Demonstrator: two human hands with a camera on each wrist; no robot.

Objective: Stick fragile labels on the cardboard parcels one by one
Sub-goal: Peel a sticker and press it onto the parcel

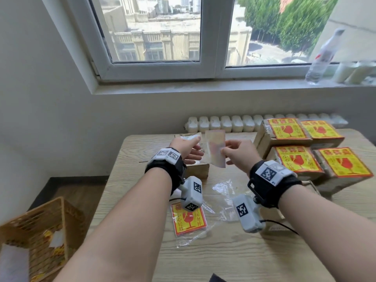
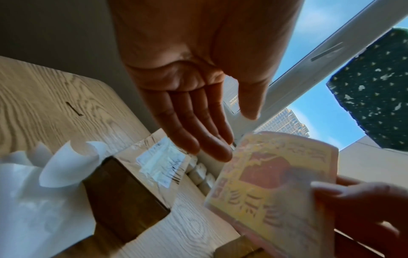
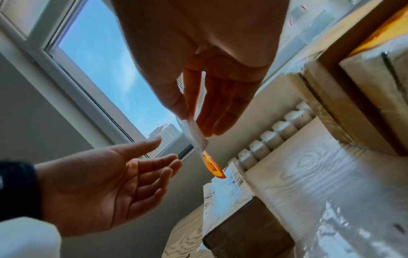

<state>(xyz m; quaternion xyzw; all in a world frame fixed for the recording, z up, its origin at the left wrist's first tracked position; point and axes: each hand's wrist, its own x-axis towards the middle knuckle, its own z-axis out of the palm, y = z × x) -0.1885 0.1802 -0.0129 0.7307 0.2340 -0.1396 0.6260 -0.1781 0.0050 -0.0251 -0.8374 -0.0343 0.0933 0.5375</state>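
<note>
My right hand [image 1: 224, 153] pinches a fragile label [image 1: 216, 148] by its right edge between thumb and forefinger and holds it upright in the air, its pale back towards me. The yellow and red print shows through the label [image 2: 271, 183] in the left wrist view. My left hand [image 1: 195, 153] is open just left of the label, fingers straight and holding nothing. Under both hands sits a bare cardboard parcel [image 1: 198, 169] with a white shipping slip on top. Several parcels [image 1: 299, 161] with yellow fragile labels lie at the right.
A stack of labels [image 1: 189, 221] in torn clear wrap lies on the wooden table [image 1: 223, 257] near me. White curled paper [image 2: 66, 167] lies left of the parcel. A wicker basket [image 1: 40, 226] stands on the floor at the left. A radiator [image 1: 225, 124] runs behind the table.
</note>
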